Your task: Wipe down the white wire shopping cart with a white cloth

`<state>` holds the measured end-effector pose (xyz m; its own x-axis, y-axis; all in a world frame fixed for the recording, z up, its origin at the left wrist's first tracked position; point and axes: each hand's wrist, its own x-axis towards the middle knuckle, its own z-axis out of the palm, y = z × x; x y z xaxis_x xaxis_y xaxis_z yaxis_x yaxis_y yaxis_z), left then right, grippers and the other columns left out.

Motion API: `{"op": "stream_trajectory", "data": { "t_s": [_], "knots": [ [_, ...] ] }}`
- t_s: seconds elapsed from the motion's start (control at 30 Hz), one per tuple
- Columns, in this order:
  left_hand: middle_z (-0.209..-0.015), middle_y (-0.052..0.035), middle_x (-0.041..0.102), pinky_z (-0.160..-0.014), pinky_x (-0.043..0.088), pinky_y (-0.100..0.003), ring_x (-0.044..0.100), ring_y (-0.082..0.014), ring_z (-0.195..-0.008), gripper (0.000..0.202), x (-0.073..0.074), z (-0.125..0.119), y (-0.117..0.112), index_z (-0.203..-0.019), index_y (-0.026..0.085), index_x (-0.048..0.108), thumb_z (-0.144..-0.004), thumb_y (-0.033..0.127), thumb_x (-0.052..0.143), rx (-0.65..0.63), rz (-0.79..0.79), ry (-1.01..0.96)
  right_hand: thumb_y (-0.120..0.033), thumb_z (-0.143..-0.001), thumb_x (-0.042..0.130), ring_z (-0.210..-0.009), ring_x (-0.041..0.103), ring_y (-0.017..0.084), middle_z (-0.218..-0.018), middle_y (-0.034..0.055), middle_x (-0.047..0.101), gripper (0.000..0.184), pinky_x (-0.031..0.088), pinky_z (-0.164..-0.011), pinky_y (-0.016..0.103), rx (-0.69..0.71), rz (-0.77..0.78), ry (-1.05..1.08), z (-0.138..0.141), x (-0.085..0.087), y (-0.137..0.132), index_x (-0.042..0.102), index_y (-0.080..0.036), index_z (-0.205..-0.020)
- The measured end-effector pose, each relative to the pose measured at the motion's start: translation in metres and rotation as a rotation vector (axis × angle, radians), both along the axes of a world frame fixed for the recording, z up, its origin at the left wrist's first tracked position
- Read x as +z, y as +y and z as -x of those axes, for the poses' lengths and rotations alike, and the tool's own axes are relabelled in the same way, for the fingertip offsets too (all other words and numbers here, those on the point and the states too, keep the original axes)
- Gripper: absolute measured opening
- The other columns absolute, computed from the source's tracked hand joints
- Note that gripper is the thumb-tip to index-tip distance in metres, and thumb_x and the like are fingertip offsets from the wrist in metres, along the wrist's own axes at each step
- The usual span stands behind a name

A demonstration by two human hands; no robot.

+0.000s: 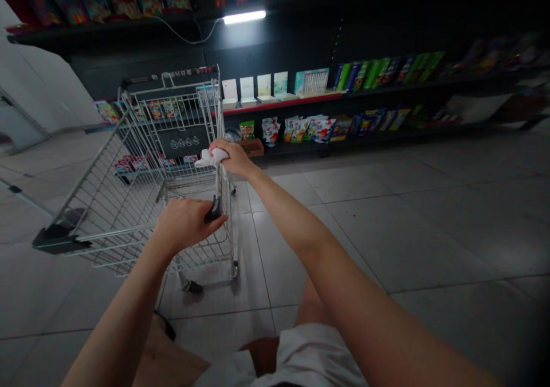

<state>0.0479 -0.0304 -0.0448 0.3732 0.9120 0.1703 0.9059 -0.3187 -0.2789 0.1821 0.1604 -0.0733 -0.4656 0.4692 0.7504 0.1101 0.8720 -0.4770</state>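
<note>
A metal shopping cart [107,181] stands before me on the left, its wire basket sides angled away from me. My left hand [183,222] is closed over the cart's rim, at a black corner piece [213,209]; its fingertips are partly hidden. Farther forward, my right hand [232,157] grips a bunched white cloth [212,157] and rests at the cart's near end. The cloth sticks out to the left of the fingers. Inside the basket hangs a dark panel with round printed marks [184,143].
Dark store shelves [296,38] run across the back, with a lit tube lamp [244,17] beneath the upper one. Snack bags [320,129], boxes [311,81] and green canisters [373,74] line them. Grey floor tiles [429,221] spread to the right. Cart wheels [192,287] sit near my feet.
</note>
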Motion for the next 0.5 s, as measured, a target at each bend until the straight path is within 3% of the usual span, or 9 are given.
{"op": "stream_trajectory", "data": {
  "t_s": [0.07,0.17,0.23,0.3,0.5],
  "knots": [
    [-0.064,-0.0086,0.068,-0.051,0.028,-0.031,0.062,-0.023,-0.06,0.059,0.0,0.0,-0.003,-0.072,0.019,0.065,-0.092,0.064,0.032,0.008,0.008,-0.002,-0.005,-0.072,0.048,-0.09,0.057,0.014,-0.092,0.0046,0.062,0.016,0.043,-0.088,0.029,0.078,-0.021,-0.074,-0.002,0.004,-0.011,0.058,-0.015,-0.081],
    [-0.068,-0.0094,0.07,-0.051,0.03,-0.032,0.063,-0.0239,-0.06,0.054,-0.001,-0.001,-0.008,-0.076,0.018,0.067,-0.091,0.06,0.036,0.009,0.017,0.004,-0.012,-0.081,0.048,-0.086,0.056,0.011,-0.087,0.0023,0.061,0.011,0.042,-0.085,0.026,0.344,-0.122,-0.204,-0.015,0.008,-0.05,0.058,-0.016,-0.08],
    [-0.071,-0.0093,0.071,-0.051,0.03,-0.031,0.063,-0.0229,-0.06,0.051,-0.001,-0.002,-0.01,-0.077,0.018,0.067,-0.091,0.058,0.039,-0.001,0.01,0.002,-0.014,-0.084,0.048,-0.086,0.056,0.011,-0.089,0.0021,0.061,0.011,0.042,-0.084,0.025,0.432,-0.162,-0.278,-0.022,0.013,-0.062,0.059,-0.016,-0.084],
    [-0.07,-0.0081,0.071,-0.051,0.029,-0.031,0.062,-0.0209,-0.058,0.05,0.0,-0.004,-0.012,-0.075,0.018,0.066,-0.091,0.058,0.039,-0.022,-0.003,-0.008,-0.011,-0.083,0.048,-0.087,0.055,0.011,-0.09,0.0019,0.061,0.013,0.041,-0.084,0.025,0.408,-0.16,-0.357,-0.024,0.02,-0.05,0.059,-0.016,-0.085],
    [-0.058,-0.005,0.064,-0.049,0.023,-0.031,0.057,-0.0168,-0.052,0.049,-0.002,-0.007,-0.016,-0.066,0.018,0.061,-0.092,0.055,0.04,-0.108,-0.094,-0.014,0.0,-0.067,0.048,-0.091,0.053,0.014,-0.094,0.0032,0.06,0.026,0.036,-0.084,0.026,0.037,-0.084,-0.428,-0.012,0.036,0.031,0.06,-0.014,-0.085]
  ]
}}
